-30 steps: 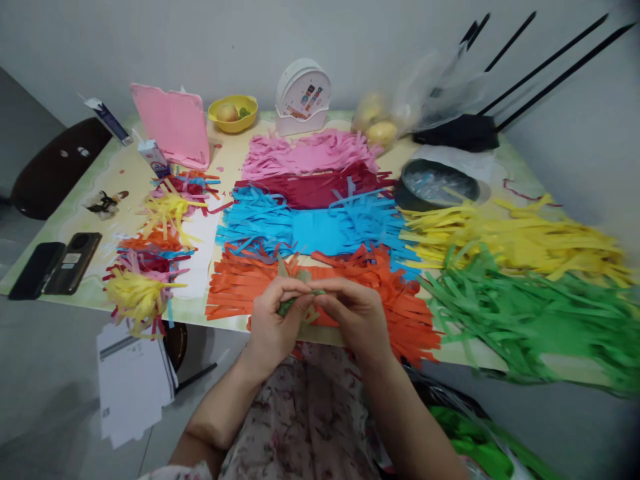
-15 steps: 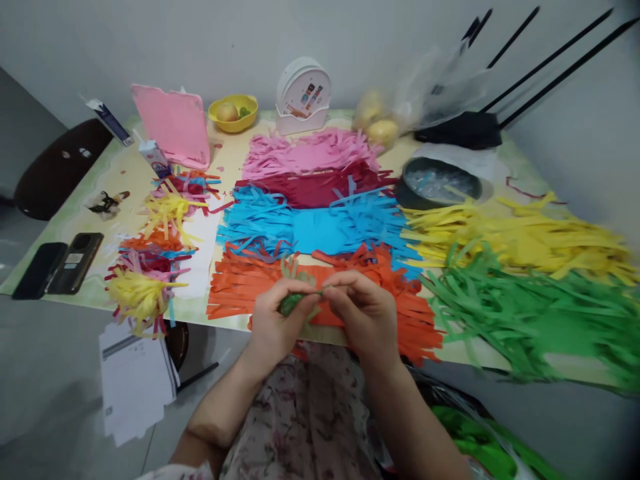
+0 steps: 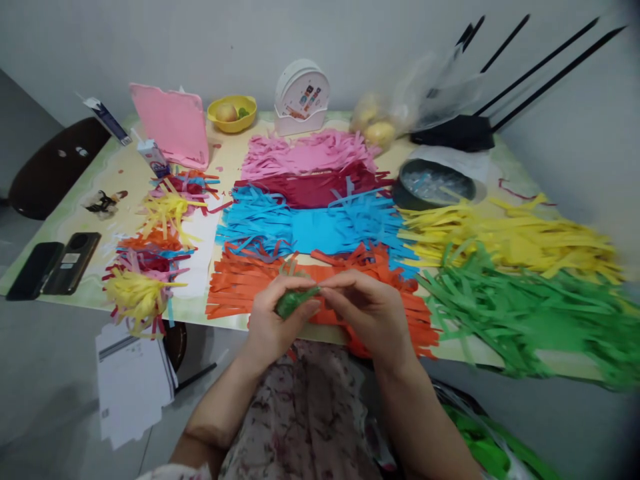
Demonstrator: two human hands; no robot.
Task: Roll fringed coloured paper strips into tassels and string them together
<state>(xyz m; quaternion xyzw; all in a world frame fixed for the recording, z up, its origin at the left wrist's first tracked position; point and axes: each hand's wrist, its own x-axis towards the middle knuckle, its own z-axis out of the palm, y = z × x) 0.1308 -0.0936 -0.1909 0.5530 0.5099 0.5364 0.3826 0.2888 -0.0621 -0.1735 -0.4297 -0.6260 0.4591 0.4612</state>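
Note:
A small green paper tassel [image 3: 289, 303] is gripped by my left hand [image 3: 265, 327], thumb and fingers closed around it. Its twisted tip points to the right, where my right hand [image 3: 373, 310] pinches it between thumb and fingertips. Both hands are over the front of an orange fringed paper sheet [image 3: 235, 283]. Behind that lie blue [image 3: 315, 230], dark red [image 3: 315, 190] and pink [image 3: 305, 157] fringed sheets. To the right spread yellow [image 3: 530, 233] and green [image 3: 540, 327] fringed sheets. A string of multicoloured tassels [image 3: 137, 290] runs along the left side.
Two phones [image 3: 73, 263] lie at the table's left edge. Toward the back stand a pink tablet case [image 3: 173, 127], a drink carton [image 3: 154, 158], a yellow bowl [image 3: 249, 122] with fruit and a white round holder [image 3: 303, 100]. A dark tub [image 3: 407, 193] sits at the back right.
My right hand has shifted slightly right and turned a little, still pinching the tip. More of the green tassel shows in my left hand. The camera view has moved slightly.

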